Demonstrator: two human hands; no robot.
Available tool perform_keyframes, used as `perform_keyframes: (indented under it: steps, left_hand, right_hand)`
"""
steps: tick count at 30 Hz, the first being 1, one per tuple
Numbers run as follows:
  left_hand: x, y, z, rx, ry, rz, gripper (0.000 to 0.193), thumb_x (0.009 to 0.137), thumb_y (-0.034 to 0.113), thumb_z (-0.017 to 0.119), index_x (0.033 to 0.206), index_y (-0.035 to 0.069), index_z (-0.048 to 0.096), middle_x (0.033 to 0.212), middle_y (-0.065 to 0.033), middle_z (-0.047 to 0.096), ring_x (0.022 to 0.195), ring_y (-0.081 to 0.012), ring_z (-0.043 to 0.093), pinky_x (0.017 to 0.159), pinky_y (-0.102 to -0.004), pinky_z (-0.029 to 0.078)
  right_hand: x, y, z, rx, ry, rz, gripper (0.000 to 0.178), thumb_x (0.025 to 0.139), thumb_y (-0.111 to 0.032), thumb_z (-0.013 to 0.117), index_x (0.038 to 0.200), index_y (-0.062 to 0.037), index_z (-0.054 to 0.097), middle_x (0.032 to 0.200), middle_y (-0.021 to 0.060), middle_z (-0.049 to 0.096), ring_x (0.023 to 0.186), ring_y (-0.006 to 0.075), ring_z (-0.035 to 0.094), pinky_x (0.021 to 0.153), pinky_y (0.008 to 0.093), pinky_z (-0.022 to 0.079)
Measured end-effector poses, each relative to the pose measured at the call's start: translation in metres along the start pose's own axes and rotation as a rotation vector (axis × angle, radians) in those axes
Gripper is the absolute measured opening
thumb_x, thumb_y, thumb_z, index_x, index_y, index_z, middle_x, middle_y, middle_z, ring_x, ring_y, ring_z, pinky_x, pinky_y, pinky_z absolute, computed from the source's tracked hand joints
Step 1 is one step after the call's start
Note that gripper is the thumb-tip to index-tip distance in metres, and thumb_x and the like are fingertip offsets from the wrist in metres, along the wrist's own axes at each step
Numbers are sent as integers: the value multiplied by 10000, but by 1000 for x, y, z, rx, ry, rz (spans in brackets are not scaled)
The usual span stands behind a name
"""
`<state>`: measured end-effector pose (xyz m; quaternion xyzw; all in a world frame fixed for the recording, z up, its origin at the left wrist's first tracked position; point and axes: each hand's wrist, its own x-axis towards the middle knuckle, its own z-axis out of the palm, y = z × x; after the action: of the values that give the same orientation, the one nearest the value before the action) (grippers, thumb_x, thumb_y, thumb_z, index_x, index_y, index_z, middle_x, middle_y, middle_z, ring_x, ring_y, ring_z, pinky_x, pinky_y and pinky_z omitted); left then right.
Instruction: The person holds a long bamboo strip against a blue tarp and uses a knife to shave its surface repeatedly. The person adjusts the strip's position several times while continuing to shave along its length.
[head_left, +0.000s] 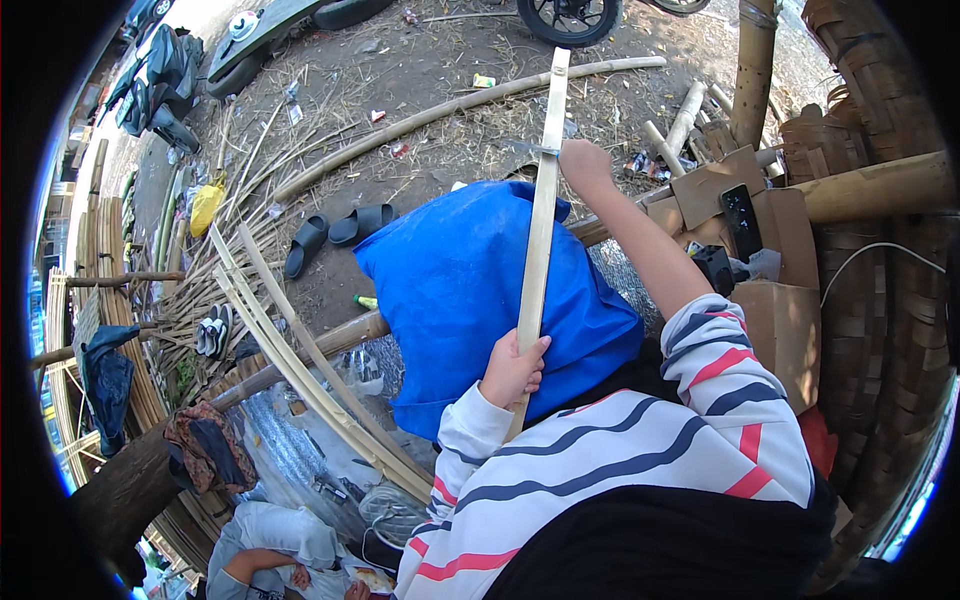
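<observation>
A pale strip (pixel 541 235) extends away from the person, over a blue cloth (pixel 470 280). The left hand (pixel 514 368) has its fingers wrapped around the strip toward its near end. The right hand (pixel 586 166), fingers curled tight, grips a blade (pixel 524 147) crossing the strip toward its far end. Black sandals (pixel 307 247) lie beyond, left.

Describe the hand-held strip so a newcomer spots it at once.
Find the big blue sheet in mid-picture. Over it runs a flat, pale strip, the left hand gripping its near part, the right hand holding a thin blade across its far part. Unlike the curved pale strips to its left, it looks straight.
</observation>
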<state>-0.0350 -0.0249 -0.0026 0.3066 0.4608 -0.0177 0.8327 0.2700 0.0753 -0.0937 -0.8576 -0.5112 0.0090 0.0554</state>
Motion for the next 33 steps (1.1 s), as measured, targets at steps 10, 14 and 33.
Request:
perform_keyframes:
  steps: [10, 14, 33]
  left_hand:
    - [-11, -7, 0, 8, 3, -2, 187, 914, 162, 601, 891, 128, 419, 589, 45, 375, 425, -32, 331, 363, -204, 279]
    - [-8, -4, -2, -7, 16, 1, 165, 919, 165, 594, 918, 113, 437, 601, 25, 395, 412, -41, 343, 356, -205, 286]
    - [-10, 9, 4, -20, 47, -94, 147, 926, 174, 586, 957, 103, 461, 600, 33, 397, 428, -46, 348, 370, -202, 294]
  right_hand:
    - [37, 12, 7, 88, -59, 226, 216, 838, -140, 495, 796, -41, 682, 802, 173, 677, 781, 336, 678, 680, 432, 541]
    - [52, 11, 14, 75, -104, 171, 216, 818, -116, 506, 843, -43, 708, 872, 169, 688, 833, 321, 679, 707, 431, 540]
    - [115, 47, 39, 53, -119, 182, 225, 840, -110, 498, 878, -39, 708, 896, 182, 688, 843, 334, 682, 698, 440, 554]
